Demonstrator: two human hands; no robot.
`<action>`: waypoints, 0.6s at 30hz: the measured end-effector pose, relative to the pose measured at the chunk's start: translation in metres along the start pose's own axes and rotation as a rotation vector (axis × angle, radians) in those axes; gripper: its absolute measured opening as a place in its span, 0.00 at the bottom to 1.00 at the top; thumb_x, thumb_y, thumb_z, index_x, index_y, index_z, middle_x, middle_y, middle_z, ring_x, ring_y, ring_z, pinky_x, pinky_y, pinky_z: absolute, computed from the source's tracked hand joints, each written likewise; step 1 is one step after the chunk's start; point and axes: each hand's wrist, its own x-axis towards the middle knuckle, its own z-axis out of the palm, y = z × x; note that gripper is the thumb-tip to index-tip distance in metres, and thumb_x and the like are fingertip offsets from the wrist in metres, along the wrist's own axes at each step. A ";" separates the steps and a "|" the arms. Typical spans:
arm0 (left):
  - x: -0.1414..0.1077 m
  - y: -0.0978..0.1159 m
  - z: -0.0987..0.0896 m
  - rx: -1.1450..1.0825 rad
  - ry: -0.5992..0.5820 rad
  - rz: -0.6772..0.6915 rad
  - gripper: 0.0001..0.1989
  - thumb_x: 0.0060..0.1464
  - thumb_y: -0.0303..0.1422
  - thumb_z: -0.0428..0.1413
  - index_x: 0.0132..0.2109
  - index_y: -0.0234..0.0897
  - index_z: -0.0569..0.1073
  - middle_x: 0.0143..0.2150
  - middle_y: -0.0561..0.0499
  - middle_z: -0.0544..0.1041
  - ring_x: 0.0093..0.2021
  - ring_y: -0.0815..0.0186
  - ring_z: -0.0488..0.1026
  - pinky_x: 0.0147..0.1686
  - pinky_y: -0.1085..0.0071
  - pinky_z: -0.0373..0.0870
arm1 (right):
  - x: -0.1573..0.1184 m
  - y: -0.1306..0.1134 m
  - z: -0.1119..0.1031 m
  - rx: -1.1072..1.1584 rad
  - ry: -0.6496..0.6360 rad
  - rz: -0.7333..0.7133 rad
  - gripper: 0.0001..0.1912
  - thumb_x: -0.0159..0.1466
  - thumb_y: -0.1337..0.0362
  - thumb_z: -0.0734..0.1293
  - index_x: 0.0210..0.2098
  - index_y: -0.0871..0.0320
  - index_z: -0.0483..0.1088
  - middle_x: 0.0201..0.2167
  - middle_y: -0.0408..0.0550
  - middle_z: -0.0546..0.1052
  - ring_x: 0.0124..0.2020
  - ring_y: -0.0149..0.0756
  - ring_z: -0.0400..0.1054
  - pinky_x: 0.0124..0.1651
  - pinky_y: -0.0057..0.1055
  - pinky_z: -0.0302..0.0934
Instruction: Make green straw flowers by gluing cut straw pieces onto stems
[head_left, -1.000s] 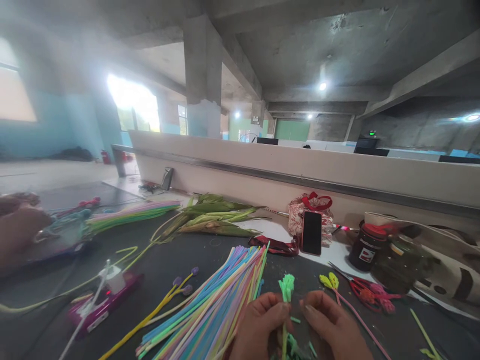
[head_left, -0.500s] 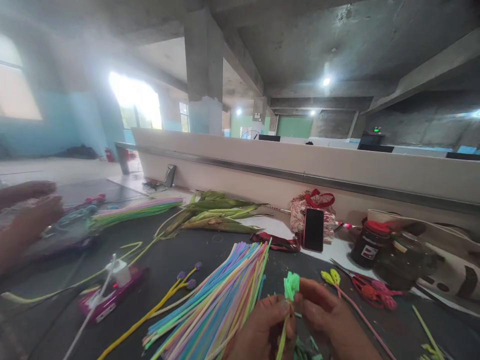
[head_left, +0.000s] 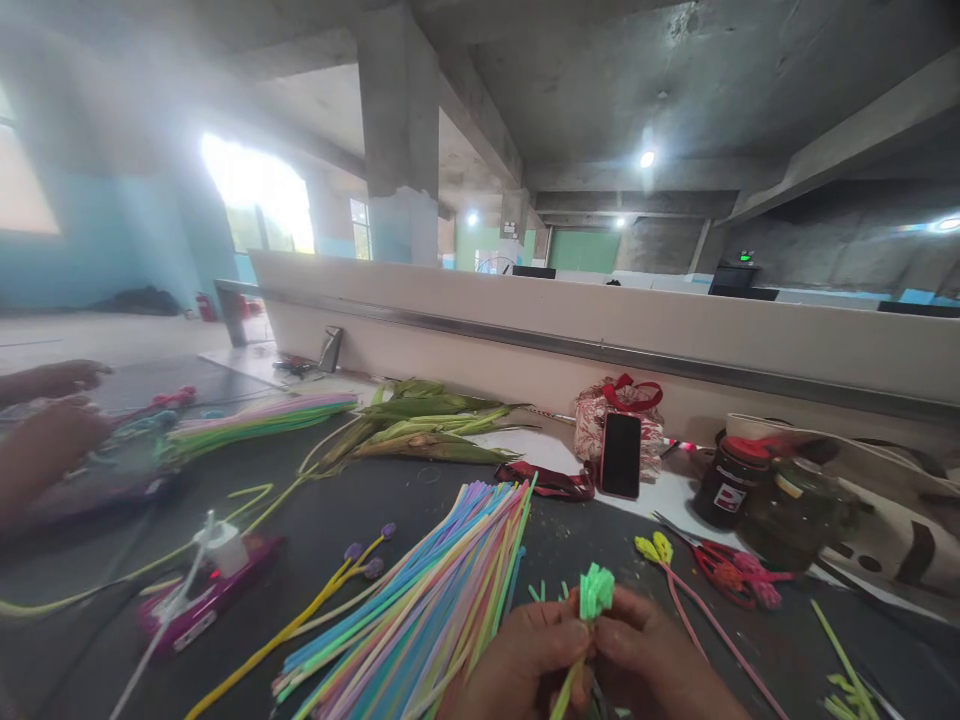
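Note:
At the bottom of the view, my left hand (head_left: 517, 655) pinches a pipe-cleaner flower by the base of its bright green head (head_left: 596, 592). A yellow-green stem (head_left: 568, 692) runs down from between the fingers. My right hand (head_left: 651, 650) closes on the same flower from the other side, its fingers against the base of the head. The two hands nearly touch, and some fingertips are hidden. A fanned bundle of pastel pipe cleaners (head_left: 420, 590) lies just left of them. Short green cut pieces (head_left: 537, 592) show behind the left hand.
Yellow-tipped pink stems (head_left: 694, 590), scissors (head_left: 724, 572), a dark red-lidded jar (head_left: 731, 485) and a phone (head_left: 621, 456) sit to the right. Leftward are yellow stems with purple tips (head_left: 330, 590), a purple power strip (head_left: 217, 595), corn husks (head_left: 427, 425) and another person's hands (head_left: 56, 440).
The view has shifted slightly. My hands have moved a little down and right with the flower, whose green head now tilts rightward. Green pieces behind my left hand have come into view.

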 end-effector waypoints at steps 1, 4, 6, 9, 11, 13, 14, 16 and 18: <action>-0.001 0.000 0.001 0.003 0.012 0.008 0.17 0.38 0.42 0.59 0.20 0.30 0.68 0.11 0.56 0.63 0.10 0.78 0.55 0.16 0.77 0.54 | 0.000 -0.001 0.002 0.002 -0.007 -0.008 0.14 0.47 0.59 0.72 0.31 0.60 0.73 0.20 0.46 0.75 0.21 0.32 0.70 0.29 0.27 0.60; -0.003 0.001 0.003 -0.023 0.065 0.005 0.17 0.37 0.41 0.60 0.20 0.30 0.68 0.12 0.55 0.65 0.11 0.79 0.55 0.15 0.79 0.51 | -0.002 -0.002 0.007 0.035 0.011 -0.038 0.12 0.48 0.61 0.71 0.31 0.59 0.73 0.20 0.44 0.75 0.23 0.31 0.70 0.27 0.24 0.58; -0.005 0.001 0.004 -0.041 0.112 -0.015 0.16 0.38 0.41 0.60 0.22 0.31 0.69 0.13 0.55 0.65 0.11 0.79 0.56 0.14 0.79 0.48 | -0.002 0.000 0.007 0.068 0.039 -0.041 0.12 0.47 0.61 0.72 0.30 0.58 0.73 0.20 0.42 0.74 0.23 0.30 0.70 0.28 0.23 0.58; -0.005 0.001 0.004 0.002 0.156 -0.022 0.16 0.38 0.41 0.60 0.21 0.31 0.68 0.12 0.55 0.65 0.11 0.78 0.56 0.13 0.79 0.44 | 0.001 0.005 0.003 0.108 0.065 -0.025 0.16 0.42 0.59 0.74 0.29 0.57 0.73 0.18 0.40 0.74 0.21 0.29 0.69 0.28 0.23 0.58; -0.003 0.000 0.004 0.027 0.171 -0.005 0.18 0.37 0.42 0.60 0.19 0.31 0.66 0.11 0.55 0.64 0.11 0.78 0.55 0.13 0.80 0.43 | 0.003 0.008 -0.001 0.109 0.078 -0.028 0.18 0.41 0.58 0.75 0.30 0.58 0.72 0.18 0.40 0.73 0.21 0.29 0.69 0.28 0.24 0.58; -0.002 -0.001 0.004 0.028 0.192 0.006 0.19 0.35 0.43 0.61 0.19 0.31 0.65 0.10 0.55 0.64 0.12 0.79 0.55 0.13 0.80 0.43 | 0.004 0.010 -0.003 0.099 0.083 -0.039 0.17 0.42 0.58 0.74 0.30 0.58 0.72 0.18 0.40 0.73 0.21 0.30 0.69 0.28 0.25 0.59; -0.001 -0.001 0.004 0.024 0.200 0.011 0.19 0.35 0.43 0.61 0.19 0.31 0.65 0.11 0.55 0.64 0.12 0.79 0.55 0.13 0.80 0.44 | 0.005 0.011 -0.004 0.097 0.085 -0.045 0.15 0.43 0.59 0.74 0.29 0.58 0.72 0.17 0.40 0.73 0.20 0.30 0.68 0.29 0.26 0.59; 0.001 -0.002 0.005 0.023 0.205 0.019 0.19 0.35 0.43 0.61 0.19 0.31 0.65 0.10 0.56 0.63 0.12 0.79 0.55 0.13 0.80 0.44 | 0.005 0.010 -0.004 0.105 0.081 -0.060 0.12 0.46 0.60 0.73 0.29 0.58 0.71 0.17 0.40 0.73 0.20 0.29 0.68 0.30 0.28 0.60; 0.002 -0.002 0.004 0.020 0.205 0.021 0.19 0.36 0.44 0.60 0.19 0.31 0.65 0.10 0.57 0.62 0.11 0.80 0.53 0.13 0.80 0.44 | 0.004 0.009 -0.002 0.123 0.077 -0.066 0.11 0.47 0.60 0.72 0.28 0.58 0.71 0.17 0.40 0.72 0.19 0.29 0.67 0.30 0.28 0.59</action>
